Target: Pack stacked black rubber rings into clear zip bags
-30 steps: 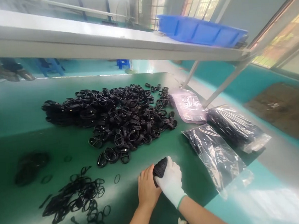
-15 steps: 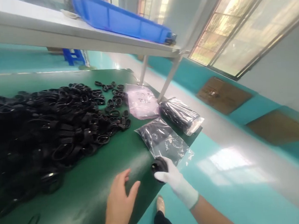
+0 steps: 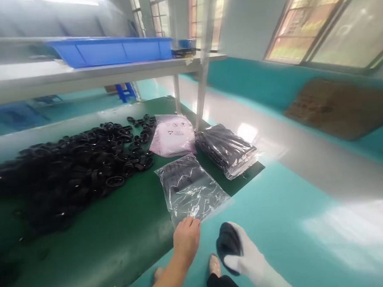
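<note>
A person's bare left hand (image 3: 186, 236) rests its fingertips on the near edge of a clear plastic bag (image 3: 190, 191) lying flat at the near right corner of a dark green work table (image 3: 96, 237), with the fingers lying flat rather than closed on the film. The right hand (image 3: 240, 253), in a white knit glove, hangs off the table's edge over the glossy teal floor (image 3: 282, 224), curled tight around a black stack of rubber rings (image 3: 229, 245). The two hands are near each other but not touching.

Just beyond the clear bag, farther along the table, lies a pale pink plastic bag (image 3: 173, 136) with small printed marks, and to its right a clear bag packed full of black parts (image 3: 226, 149) sits at the table's right edge. A broad heap of loose black rubber rings (image 3: 68, 169) spreads across the left and middle of the table, its left part blurred.

Above the far side of the table runs a grey metal shelf (image 3: 75, 75) on slim upright posts, carrying a long blue plastic tray (image 3: 113, 50). Below the hands, the toes of the person's pale shoes (image 3: 215, 264) show on the floor. A flat brown sheet of cardboard (image 3: 336, 107) leans against the teal wall at far right, beneath the windows (image 3: 333, 20).
</note>
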Action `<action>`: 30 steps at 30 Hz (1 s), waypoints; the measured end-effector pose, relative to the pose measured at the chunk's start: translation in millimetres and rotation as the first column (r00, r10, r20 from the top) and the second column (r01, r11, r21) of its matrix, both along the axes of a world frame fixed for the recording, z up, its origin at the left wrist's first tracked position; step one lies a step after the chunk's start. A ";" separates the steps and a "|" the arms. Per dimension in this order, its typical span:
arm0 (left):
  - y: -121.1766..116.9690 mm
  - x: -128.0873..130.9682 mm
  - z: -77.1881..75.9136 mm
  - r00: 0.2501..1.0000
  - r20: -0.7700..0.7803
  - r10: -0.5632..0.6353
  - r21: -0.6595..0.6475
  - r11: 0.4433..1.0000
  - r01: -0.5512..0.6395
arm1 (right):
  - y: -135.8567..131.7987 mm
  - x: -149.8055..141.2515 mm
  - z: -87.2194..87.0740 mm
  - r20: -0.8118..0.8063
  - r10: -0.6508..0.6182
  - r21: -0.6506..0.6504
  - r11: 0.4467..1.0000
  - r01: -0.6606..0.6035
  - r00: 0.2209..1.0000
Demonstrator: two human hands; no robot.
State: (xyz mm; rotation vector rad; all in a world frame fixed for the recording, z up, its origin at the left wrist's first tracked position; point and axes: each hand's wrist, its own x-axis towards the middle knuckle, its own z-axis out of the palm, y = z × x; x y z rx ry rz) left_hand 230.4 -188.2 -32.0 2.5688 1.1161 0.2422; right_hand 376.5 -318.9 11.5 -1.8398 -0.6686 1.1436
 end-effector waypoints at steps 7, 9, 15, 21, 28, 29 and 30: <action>14.4 3.8 41.8 0.994 0.039 0.105 -0.417 0.906 -0.079 | 35.5 5.1 43.2 0.125 0.396 0.142 0.900 -0.411 0.910; 21.3 2.3 39.7 0.993 -0.005 0.120 -0.541 0.834 -0.104 | 35.8 20.4 39.9 -0.017 0.361 0.193 0.916 -0.351 0.932; 33.1 -1.8 29.2 0.980 -0.098 0.173 -0.651 0.734 -0.195 | 38.2 60.3 22.3 -0.367 0.222 0.435 0.899 -0.044 0.903; 27.2 2.6 29.4 0.977 0.076 0.200 -0.679 0.728 -0.096 | 61.9 34.6 39.9 -0.490 0.396 0.528 0.844 -0.096 0.777; 29.0 9.6 47.2 0.888 0.155 0.433 -0.615 0.746 -0.256 | 80.8 9.2 -31.5 -0.605 0.300 0.498 0.865 0.057 0.737; 28.2 10.5 50.4 0.893 0.168 0.417 -0.544 0.795 -0.268 | 78.4 8.5 -43.5 -0.606 0.267 0.475 0.877 0.072 0.750; 26.7 11.4 53.0 0.905 0.183 0.385 -0.457 0.848 -0.268 | 75.6 7.5 -52.8 -0.587 0.226 0.448 0.890 0.079 0.778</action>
